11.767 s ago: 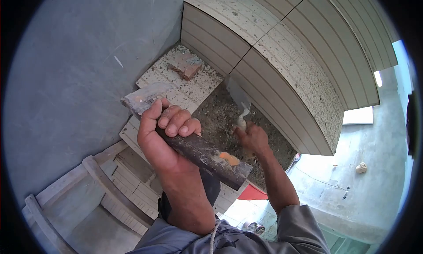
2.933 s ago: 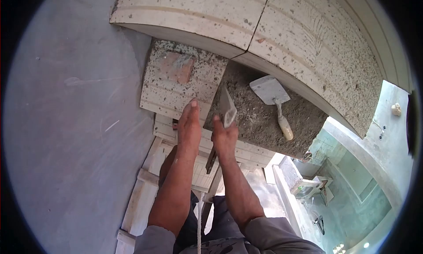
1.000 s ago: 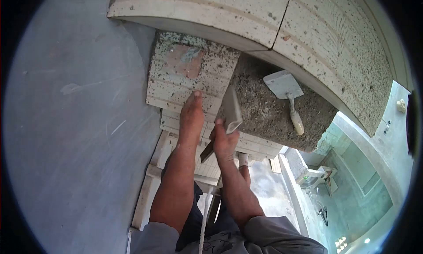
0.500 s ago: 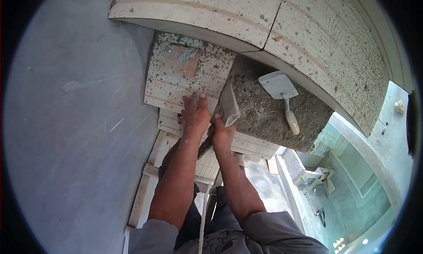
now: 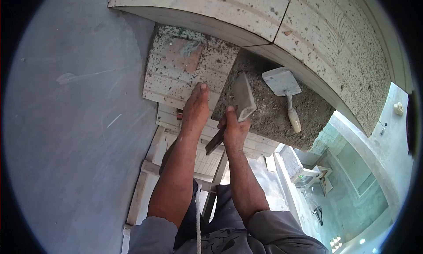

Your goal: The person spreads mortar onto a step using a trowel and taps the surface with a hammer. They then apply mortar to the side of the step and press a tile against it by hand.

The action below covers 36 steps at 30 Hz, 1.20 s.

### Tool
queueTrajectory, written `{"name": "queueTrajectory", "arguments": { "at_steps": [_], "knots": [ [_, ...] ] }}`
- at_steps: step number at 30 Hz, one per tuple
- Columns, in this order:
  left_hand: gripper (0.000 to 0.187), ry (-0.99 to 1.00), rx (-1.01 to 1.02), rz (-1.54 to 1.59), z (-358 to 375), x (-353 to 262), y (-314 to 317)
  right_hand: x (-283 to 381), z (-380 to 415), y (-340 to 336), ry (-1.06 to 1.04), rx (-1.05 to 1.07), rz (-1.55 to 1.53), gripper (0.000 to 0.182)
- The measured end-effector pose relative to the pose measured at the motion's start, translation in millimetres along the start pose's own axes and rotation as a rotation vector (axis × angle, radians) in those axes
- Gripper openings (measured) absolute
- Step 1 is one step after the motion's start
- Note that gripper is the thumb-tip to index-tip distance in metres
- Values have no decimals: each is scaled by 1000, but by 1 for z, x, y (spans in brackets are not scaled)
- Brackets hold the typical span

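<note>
My left hand [image 5: 196,108] rests on the front edge of a speckled pale slab [image 5: 216,64], its fingers extended and close together, with no object seen in it. My right hand [image 5: 236,131] is wrapped round the handle of a tool with a flat grey blade [image 5: 244,95]. That blade points up and away over rough brown mortar [image 5: 264,117], just right of the slab. A trowel [image 5: 282,82] with a pale handle lies on the mortar farther right. On the slab sits a flat pinkish piece [image 5: 183,53] with a bluish smear.
Large curved pale slabs [image 5: 220,11] rise beyond the mortar. A smooth grey wall [image 5: 75,122] stands at the left. Wooden framing [image 5: 150,168] and a white rope [image 5: 198,218] are below. A glossy greenish floor area [image 5: 352,201] shows at the lower right.
My right hand and the bladed tool have moved right, away from the slab's edge and over the mortar. My left hand has shifted slightly, its fingers closer together. The view has shifted slightly.
</note>
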State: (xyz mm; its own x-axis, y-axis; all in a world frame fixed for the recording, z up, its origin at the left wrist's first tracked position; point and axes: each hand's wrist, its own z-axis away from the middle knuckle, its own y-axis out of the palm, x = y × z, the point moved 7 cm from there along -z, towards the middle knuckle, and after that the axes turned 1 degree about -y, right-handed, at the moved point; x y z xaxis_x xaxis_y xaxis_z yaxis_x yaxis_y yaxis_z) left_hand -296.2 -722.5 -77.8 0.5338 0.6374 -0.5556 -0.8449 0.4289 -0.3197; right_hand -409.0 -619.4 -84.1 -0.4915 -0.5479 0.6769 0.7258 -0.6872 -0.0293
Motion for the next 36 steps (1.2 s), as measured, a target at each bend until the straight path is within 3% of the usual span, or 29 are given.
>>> {"name": "queueTrajectory", "arguments": {
  "at_steps": [3, 5, 7, 9, 10, 12, 19, 22, 25, 27, 29, 31, 33, 36],
  "knots": [
    [68, -78, 35, 72, 4, 0, 3, 5, -1, 1, -143, 12, -20, 21],
    [68, 32, 54, 4, 3, 4, 10, -6, -3, 3, 122, 55, 74, 19],
    [68, 124, 53, -59, 2, -8, 11, 0, 2, 1, 94, 29, 80, 20],
    [69, -86, 69, 126, 6, 1, 18, 4, 6, -3, -84, 3, -30, 20],
    [69, -91, 71, 124, 9, 3, 19, 0, 5, -3, -78, 0, -29, 20],
    [71, -23, 56, 182, 10, -6, 21, -11, -2, 5, 123, 78, 98, 20],
    [70, -78, 92, 279, 12, -3, 28, -13, 13, -3, -2, 22, -7, 22],
    [75, -156, 62, 398, 5, -3, 28, -22, 5, 3, 157, 109, 64, 22],
    [78, -261, 33, 470, 12, 18, 27, -13, 16, -5, -58, 15, -75, 19],
    [79, -169, -13, 553, 4, 19, 18, -15, 11, -3, -32, 23, -14, 18],
    [79, -156, 0, 525, -4, 29, 12, -29, 9, 2, 197, 105, 11, 18],
    [79, -163, -5, 504, -3, 23, 8, -27, 16, 0, 190, 97, 51, 17],
    [82, -268, -43, 455, 4, 17, 9, -22, 20, -2, 42, 16, -96, 18],
    [84, -261, -32, 464, 20, -8, 8, -41, 14, 5, 176, 100, -19, 20]
  ]
}}
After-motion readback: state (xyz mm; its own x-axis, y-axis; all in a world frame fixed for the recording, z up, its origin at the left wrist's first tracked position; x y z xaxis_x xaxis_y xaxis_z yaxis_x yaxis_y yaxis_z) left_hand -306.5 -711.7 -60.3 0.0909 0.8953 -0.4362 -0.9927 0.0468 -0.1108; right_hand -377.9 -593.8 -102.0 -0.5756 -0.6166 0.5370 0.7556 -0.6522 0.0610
